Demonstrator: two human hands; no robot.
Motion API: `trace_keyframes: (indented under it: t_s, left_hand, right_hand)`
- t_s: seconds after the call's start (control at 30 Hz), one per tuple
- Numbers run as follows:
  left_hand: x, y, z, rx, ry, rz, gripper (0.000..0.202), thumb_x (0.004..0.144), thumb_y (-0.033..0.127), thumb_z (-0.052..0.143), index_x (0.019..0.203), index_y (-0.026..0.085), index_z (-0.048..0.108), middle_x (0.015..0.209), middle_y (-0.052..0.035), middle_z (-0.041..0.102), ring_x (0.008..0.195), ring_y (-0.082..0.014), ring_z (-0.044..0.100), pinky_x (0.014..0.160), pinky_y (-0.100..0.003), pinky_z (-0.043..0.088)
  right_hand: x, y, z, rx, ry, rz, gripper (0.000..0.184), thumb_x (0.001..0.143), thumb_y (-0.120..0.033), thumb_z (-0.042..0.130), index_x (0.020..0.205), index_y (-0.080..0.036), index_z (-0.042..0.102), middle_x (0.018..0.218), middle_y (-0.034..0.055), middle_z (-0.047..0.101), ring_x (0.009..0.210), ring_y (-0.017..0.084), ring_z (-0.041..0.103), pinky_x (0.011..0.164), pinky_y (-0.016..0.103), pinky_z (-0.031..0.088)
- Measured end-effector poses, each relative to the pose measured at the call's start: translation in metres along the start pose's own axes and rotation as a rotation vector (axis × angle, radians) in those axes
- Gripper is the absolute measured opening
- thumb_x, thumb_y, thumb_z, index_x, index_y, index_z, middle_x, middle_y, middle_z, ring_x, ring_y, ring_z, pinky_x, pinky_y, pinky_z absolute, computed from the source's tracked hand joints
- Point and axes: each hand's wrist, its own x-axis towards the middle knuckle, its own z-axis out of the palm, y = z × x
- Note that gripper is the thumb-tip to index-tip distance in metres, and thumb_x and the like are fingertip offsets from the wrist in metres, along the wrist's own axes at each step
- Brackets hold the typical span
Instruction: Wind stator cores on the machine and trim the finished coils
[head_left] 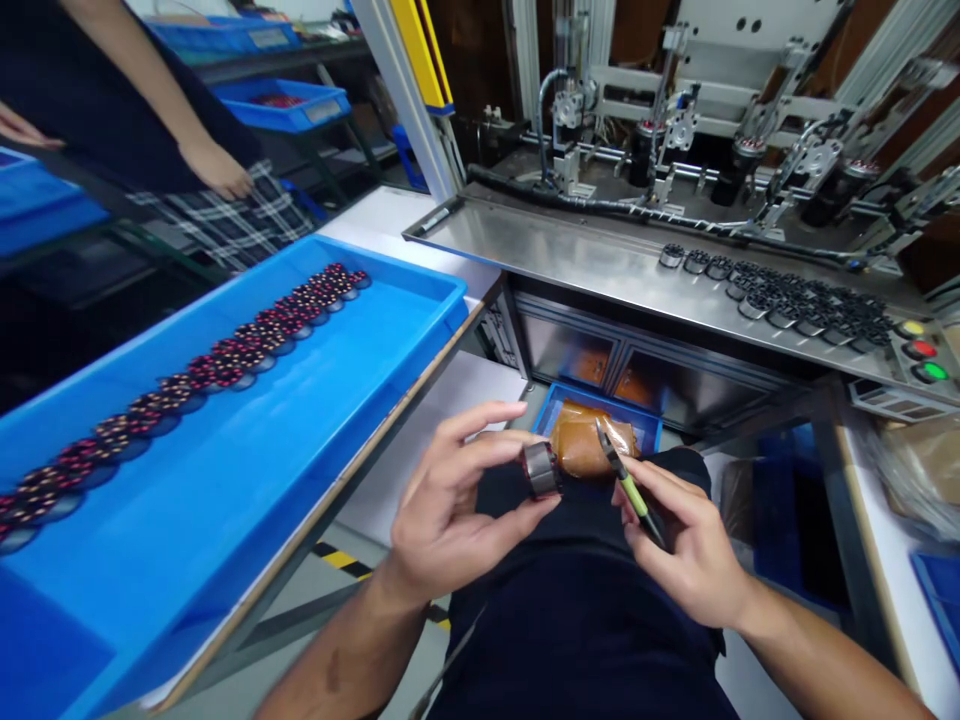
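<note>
Between the thumb and fingers of my left hand (457, 500) is a small motor stator (540, 470), a dark metal ring with a bit of red at its edge. My right hand (679, 530) grips a pair of cutting pliers (630, 482) with green and black handles. The pliers' jaws point up and toward the stator, a short gap apart from it. Whether the jaws are parted is hard to make out. Both hands are held above my lap.
At left, a long blue tray (352, 400) bears a row of copper-and-red stators (247, 350). Several black stators (810, 300) stand on the machine's metal ledge (570, 250), near coloured buttons (930, 372). Below, a blue bin (551, 400) holds a brown bag (589, 440). A person (150, 120) stands far left.
</note>
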Motion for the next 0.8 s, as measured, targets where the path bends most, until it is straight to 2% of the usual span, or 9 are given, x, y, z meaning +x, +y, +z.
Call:
trace_keyframes:
  t_s: [0.07, 0.23, 0.4, 0.63, 0.8]
  left_hand:
    - [0.000, 0.000, -0.001, 0.102, -0.003, 0.037, 0.066, 0.066, -0.001, 0.085, 0.126, 0.017, 0.062, 0.130, -0.0135, 0.062, 0.108, -0.0271, 0.071, 0.087, -0.042, 0.066]
    - [0.003, 0.006, -0.002, 0.360, -0.005, 0.148, 0.048, 0.069, 0.003, 0.085, 0.112, 0.013, 0.068, 0.123, -0.0118, 0.068, 0.102, -0.0205, 0.073, 0.085, -0.030, 0.065]
    - [0.004, 0.012, -0.004, 0.537, -0.004, 0.195, 0.043, 0.069, 0.008, 0.086, 0.109, 0.012, 0.069, 0.114, -0.0101, 0.072, 0.097, -0.0188, 0.074, 0.084, -0.026, 0.064]
    - [0.004, 0.014, -0.008, 0.498, -0.063, 0.217, 0.049, 0.073, 0.007, 0.083, 0.118, 0.018, 0.067, 0.116, -0.0084, 0.075, 0.093, -0.0190, 0.077, 0.081, -0.027, 0.066]
    - [0.001, 0.011, -0.007, 0.375, -0.023, 0.230, 0.076, 0.069, 0.002, 0.084, 0.136, 0.021, 0.055, 0.115, -0.0088, 0.077, 0.095, -0.0221, 0.077, 0.084, -0.034, 0.068]
  right_hand:
    - [-0.005, -0.005, -0.005, -0.011, -0.010, 0.010, 0.066, 0.079, -0.003, 0.057, 0.140, -0.029, 0.055, 0.094, 0.0025, 0.067, 0.084, 0.017, 0.064, 0.078, 0.030, 0.054]
    - [-0.017, -0.022, -0.012, 0.024, -0.065, 0.066, 0.069, 0.081, -0.002, 0.056, 0.142, -0.035, 0.052, 0.094, 0.0006, 0.068, 0.084, 0.015, 0.065, 0.077, 0.027, 0.054]
    - [-0.022, -0.039, -0.013, 0.214, -0.151, 0.137, 0.078, 0.077, 0.002, 0.053, 0.144, -0.038, 0.050, 0.100, 0.0010, 0.068, 0.082, 0.013, 0.066, 0.078, 0.028, 0.057]
    - [-0.016, -0.050, -0.013, 0.403, -0.254, 0.166, 0.079, 0.074, 0.003, 0.054, 0.143, -0.035, 0.053, 0.104, 0.0030, 0.070, 0.088, 0.015, 0.068, 0.083, 0.032, 0.058]
    - [-0.011, -0.052, -0.011, 0.448, -0.291, 0.188, 0.081, 0.073, 0.004, 0.053, 0.143, -0.037, 0.053, 0.102, 0.0018, 0.070, 0.087, 0.013, 0.067, 0.082, 0.031, 0.058]
